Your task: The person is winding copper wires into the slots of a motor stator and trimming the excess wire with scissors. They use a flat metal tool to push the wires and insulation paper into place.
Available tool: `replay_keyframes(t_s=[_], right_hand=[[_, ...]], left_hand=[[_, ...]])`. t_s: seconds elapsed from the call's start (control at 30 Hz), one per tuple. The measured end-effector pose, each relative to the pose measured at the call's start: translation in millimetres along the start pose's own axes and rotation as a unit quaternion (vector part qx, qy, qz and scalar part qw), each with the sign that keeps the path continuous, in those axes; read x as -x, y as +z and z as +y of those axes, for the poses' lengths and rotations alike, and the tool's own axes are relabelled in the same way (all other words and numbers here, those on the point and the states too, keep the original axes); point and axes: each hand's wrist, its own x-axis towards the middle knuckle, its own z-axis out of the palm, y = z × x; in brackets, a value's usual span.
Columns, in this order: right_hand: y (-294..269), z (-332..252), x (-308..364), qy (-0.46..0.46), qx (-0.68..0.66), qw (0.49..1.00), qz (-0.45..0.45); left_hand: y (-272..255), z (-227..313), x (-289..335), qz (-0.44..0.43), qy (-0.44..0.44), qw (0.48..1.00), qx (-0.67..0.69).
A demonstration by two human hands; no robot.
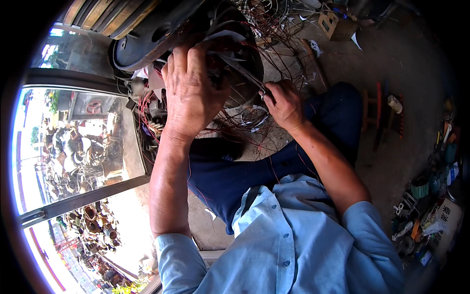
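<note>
My right hand [285, 105] is closed round the handles of metal scissors [247, 73]. Their blades point up and left into the dark opening of a round machine housing, perhaps a motor [252, 56]. At that opening, my left hand [188, 93] has its fingers bent inward, close to the blade tips. The left fingertips are hidden, so whatever they pinch cannot be made out. White sheet pieces [227, 35] stick out by the fingers, and thin red wires [271, 44] trail from the housing. A dark round metal plate [142, 49] lies just left of it.
Tangled wire [264, 14] and paper scraps lie on the floor beyond. A wooden box [335, 24] stands at the far right, a small stool [374, 108] nearer. Tools and parts [421, 220] line the right side. A glass door [88, 132] is at my left.
</note>
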Motion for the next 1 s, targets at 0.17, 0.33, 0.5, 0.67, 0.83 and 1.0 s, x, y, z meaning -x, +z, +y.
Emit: replay_keyframes(t_s=[0.17, 0.33, 0.5, 0.67, 0.83, 1.0], right_hand=[[0.6, 0.7, -0.1, -0.001, 0.010, 1.000, 0.005], [-0.3, -0.4, -1.7, -0.009, 0.019, 1.000, 0.005], [-0.3, 1.6, 1.6, -0.009, 0.003, 1.000, -0.003], [0.6, 4.9, 0.5, -0.017, 0.016, 1.000, 0.006], [-4.7, 2.2, -2.9, -0.007, 0.027, 1.000, 0.003], [-6.4, 1.2, -3.9, 0.004, 0.023, 1.000, 0.002]], left_hand=[[1.0, 0.3, 0.1, -0.001, 0.001, 1.000, 0.005], [1.2, 0.2, 0.4, -0.001, -0.004, 1.000, 0.008], [-0.3, -0.1, 0.3, 0.004, 0.003, 1.000, 0.004], [2.2, -0.8, 1.3, 0.018, 0.007, 1.000, 0.010], [1.1, -2.0, 1.0, 0.025, 0.015, 0.999, 0.014], [-2.1, 0.5, -0.5, 0.009, -0.001, 1.000, 0.024]])
